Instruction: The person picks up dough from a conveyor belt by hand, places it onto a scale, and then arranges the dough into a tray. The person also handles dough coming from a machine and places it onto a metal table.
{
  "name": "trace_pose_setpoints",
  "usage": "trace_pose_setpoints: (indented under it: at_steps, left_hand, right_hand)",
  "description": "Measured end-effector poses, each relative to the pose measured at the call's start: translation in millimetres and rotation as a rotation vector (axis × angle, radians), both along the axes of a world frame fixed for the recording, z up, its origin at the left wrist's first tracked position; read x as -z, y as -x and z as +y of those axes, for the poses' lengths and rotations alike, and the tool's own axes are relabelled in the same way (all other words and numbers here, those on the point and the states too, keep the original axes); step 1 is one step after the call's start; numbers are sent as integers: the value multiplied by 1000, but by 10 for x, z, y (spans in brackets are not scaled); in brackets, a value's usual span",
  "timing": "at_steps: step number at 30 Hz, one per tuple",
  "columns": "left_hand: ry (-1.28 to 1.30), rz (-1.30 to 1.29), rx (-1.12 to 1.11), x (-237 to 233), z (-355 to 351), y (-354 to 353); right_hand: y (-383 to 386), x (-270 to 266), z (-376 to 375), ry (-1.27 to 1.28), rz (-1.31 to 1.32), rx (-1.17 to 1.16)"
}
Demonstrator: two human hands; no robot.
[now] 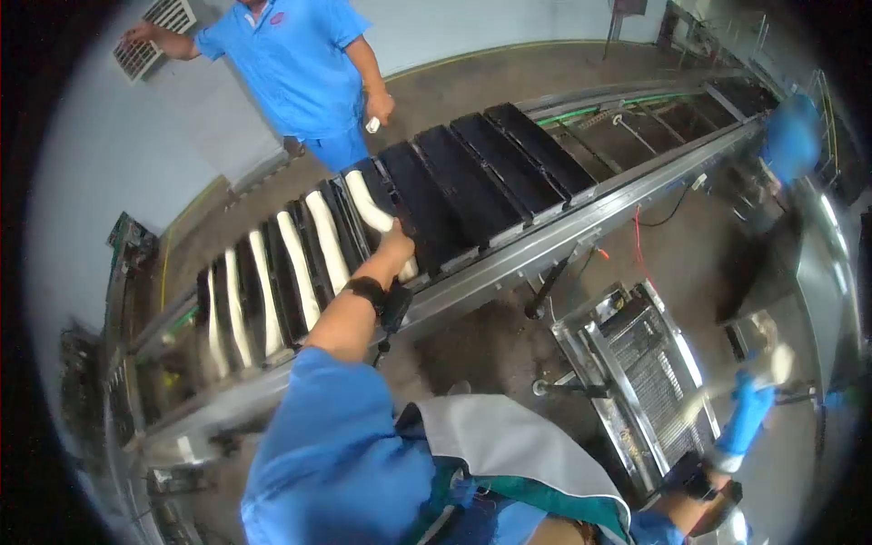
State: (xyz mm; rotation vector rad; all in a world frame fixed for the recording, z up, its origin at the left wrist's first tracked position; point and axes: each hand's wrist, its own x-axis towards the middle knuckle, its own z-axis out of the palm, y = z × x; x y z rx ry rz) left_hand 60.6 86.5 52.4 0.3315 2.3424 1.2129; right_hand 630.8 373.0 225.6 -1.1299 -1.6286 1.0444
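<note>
My bare left hand (pixel 396 249) grips the lower part of a pale dough strip (pixel 368 202) over a black baking pan. The strip bends at my fingers, and its near end shows below my hand. Off to the right, my right hand (pixel 750 409) wears a blue glove and is closed around another dough strip (pixel 775 365), smeared by motion. This hand is beyond a metal conveyor with a mesh belt (pixel 647 354). Left of my left hand, several pans each carry a long dough strip (pixel 298 263).
Long black pans (pixel 463 186) continue rightward along the conveyor rail (pixel 545 238). Across the line stands a person in a blue shirt (pixel 300 68), a small white thing in one hand. Another blue-clad person (pixel 792 141) is at the far right, near metal machinery (pixel 817 263).
</note>
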Motion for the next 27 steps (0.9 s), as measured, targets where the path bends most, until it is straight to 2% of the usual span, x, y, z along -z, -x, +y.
trace_pose_setpoints:
  at_steps: [1, 3, 4, 5, 7, 9, 11, 12, 14, 17, 18, 21, 22, 23, 24, 25, 26, 27]
  left_hand:
    - [78, 36, -20, -13, 27, -85]
    - [232, 109, -58, -71, 95, -319]
    - [308, 229, 23, -174, 97, -533]
    - [341, 245, 145, -196, 65, -658]
    - [401, 275, 391, -225, 15, -833]
    - [331, 368, 547, -435, 6, -967]
    - [273, 460, 550, -357, 24, -979]
    - [253, 499, 474, -114, 30, -939]
    - [259, 551, 377, -113, 42, -939]
    - [329, 543, 357, -239, 41, -874]
    - [346, 509, 382, -227, 40, -815]
    - [326, 495, 386, -253, 60, -811]
    - [305, 516, 371, -291, 88, -780]
    - [328, 532, 384, -293, 114, -765]
    - [352, 549, 397, -258, 141, -767]
    - [377, 564, 394, -236, 154, -772]
    - [316, 561, 380, -234, 195, -775]
    - [254, 559, 365, -233, 255, -788]
  right_hand:
    - [256, -258, -97, -80, 41, 4]
    - [647, -440, -67, -34, 139, -97]
    - [863, -512, -62, -12, 194, -152]
    - [1179, -536, -111, 4, 267, -225]
    - [1785, -566, -320, -12, 459, -498]
    - [2198, -633, -551, 9, 401, -670]
    - [2435, -520, -691, 175, 420, -758]
    - [2464, -446, -731, 226, 438, -827]
    - [2392, -287, -744, 267, 438, -951]
    - [2093, -80, -620, 286, 310, -889]
    - [1987, 19, -549, 317, 297, -800]
    - [1406, 632, -66, 271, -20, -598]
    - [1056, 1178, 286, 158, -79, -566]
    - [720, 1453, 440, 170, -247, -409]
    - [262, 1802, 593, 69, -360, -298]
    - [-214, 2049, 834, -72, -814, -170]
    - [-704, 2215, 899, -103, -861, -64]
    - [-1447, 2653, 1121, -161, -1001, 14]
